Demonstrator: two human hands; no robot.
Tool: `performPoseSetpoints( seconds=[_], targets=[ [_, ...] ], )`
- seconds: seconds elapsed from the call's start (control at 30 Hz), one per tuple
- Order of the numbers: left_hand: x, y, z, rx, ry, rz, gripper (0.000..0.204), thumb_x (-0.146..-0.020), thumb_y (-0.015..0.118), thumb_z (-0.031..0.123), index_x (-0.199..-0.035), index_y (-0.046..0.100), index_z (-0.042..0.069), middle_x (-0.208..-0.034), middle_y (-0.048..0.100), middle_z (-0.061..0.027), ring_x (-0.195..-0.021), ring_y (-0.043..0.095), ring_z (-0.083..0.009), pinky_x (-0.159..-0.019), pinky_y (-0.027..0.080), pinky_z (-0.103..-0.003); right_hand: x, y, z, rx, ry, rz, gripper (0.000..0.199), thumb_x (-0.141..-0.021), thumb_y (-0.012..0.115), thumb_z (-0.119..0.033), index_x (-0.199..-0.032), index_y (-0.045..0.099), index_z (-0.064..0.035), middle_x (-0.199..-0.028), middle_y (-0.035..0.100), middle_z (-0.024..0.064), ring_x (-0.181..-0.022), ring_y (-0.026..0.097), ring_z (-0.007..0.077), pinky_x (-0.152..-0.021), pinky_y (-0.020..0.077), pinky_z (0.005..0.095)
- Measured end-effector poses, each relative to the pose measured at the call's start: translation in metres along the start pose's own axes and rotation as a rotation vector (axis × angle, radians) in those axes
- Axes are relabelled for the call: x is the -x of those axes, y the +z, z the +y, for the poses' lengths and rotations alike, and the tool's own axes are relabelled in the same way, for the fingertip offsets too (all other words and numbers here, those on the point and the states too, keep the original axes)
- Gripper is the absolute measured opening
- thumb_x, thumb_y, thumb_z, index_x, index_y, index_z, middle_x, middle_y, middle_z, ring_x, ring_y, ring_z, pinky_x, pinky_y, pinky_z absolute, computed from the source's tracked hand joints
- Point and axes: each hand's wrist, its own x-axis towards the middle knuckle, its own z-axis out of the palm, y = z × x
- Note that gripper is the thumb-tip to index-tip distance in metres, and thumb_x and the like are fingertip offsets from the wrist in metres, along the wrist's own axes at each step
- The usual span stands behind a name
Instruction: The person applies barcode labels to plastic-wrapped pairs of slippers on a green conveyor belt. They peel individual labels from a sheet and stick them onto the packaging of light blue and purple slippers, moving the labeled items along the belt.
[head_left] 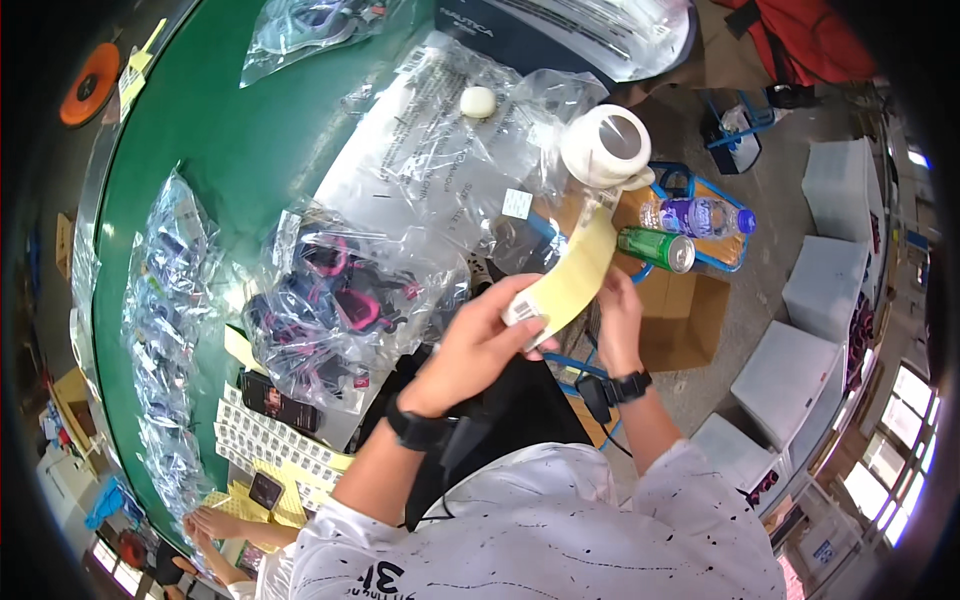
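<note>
A pale yellow strip of label backing paper [580,270] curves up in front of me, with a white barcode label at its lower end. My left hand [480,340] is closed, pinching that lower end between thumb and fingers. My right hand [620,315] is closed at the strip's right edge, its fingertips partly hidden behind the paper. To the left of my hands, clear plastic bags hold dark goggles with pink trim [350,295]. Beyond the strip stands a white lidded mug [605,147].
A green table [240,140] carries a row of bagged goggles [170,320], a phone [278,402] and barcode label sheets [275,440]. On a stool at right are a bottle [700,217] and green can [655,250]. Another person's hands [225,525] show at lower left.
</note>
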Motion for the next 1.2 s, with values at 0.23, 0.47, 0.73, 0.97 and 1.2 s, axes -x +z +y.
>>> performPoseSetpoints(
  seconds=[0.23,0.47,0.73,0.97,1.2],
  targets=[
    [0.041,-0.028,0.063,-0.157,0.012,-0.056,0.041,-0.098,0.056,0.01,-0.137,0.046,0.001,-0.101,0.063,-0.0053,-0.084,0.065,-0.0117,-0.068,0.053,-0.024,0.046,0.025,-0.121,0.157,-0.559,-0.155,0.022,-0.091,0.054,0.006,-0.113,0.058,0.0033,-0.125,0.056,0.0144,-0.116,0.054,0.0222,-0.1,0.0426,0.034],
    [0.068,-0.03,0.082,-0.112,0.012,-0.091,0.041,-0.095,0.06,0.006,-0.134,0.048,0.001,-0.097,0.064,-0.005,-0.078,0.066,-0.0109,-0.062,0.051,-0.022,0.056,0.088,-0.192,0.272,-0.795,-0.676,0.027,-0.082,0.068,-0.003,-0.108,0.062,0.0028,-0.11,0.065,0.0143,-0.101,0.063,0.0245,-0.098,0.0437,0.0374],
    [0.084,-0.045,0.074,-0.154,0.341,0.448,0.035,-0.095,0.059,0.007,-0.128,0.049,0.002,-0.092,0.065,-0.0055,-0.082,0.064,-0.0099,-0.071,0.052,-0.024,0.072,0.113,-0.186,0.05,0.108,-0.942,0.01,-0.093,0.065,-0.009,-0.088,0.061,-0.0009,-0.08,0.061,-0.0038,-0.074,0.052,0.0007,-0.065,0.0421,0.0189],
    [0.085,-0.03,0.067,-0.189,0.429,0.579,0.044,-0.09,0.062,-0.003,-0.132,0.049,-0.001,-0.116,0.064,-0.0103,-0.105,0.062,-0.0146,-0.089,0.049,-0.027,0.087,0.134,-0.168,-0.121,0.103,-0.847,0.012,-0.094,0.063,-0.008,-0.084,0.06,-0.0005,-0.079,0.061,-0.0036,-0.07,0.05,-0.001,-0.062,0.0391,0.017],
    [0.062,-0.037,0.077,-0.047,0.431,0.666,0.032,-0.09,0.063,-0.003,-0.12,0.052,-0.001,-0.102,0.069,-0.0091,-0.096,0.064,-0.0105,-0.082,0.05,-0.023,0.061,0.148,-0.174,0.0,-0.004,-0.857,0.013,-0.094,0.063,-0.007,-0.083,0.06,0.0008,-0.077,0.061,-0.0032,-0.069,0.05,-0.0011,-0.059,0.0386,0.0165]
  ],
)
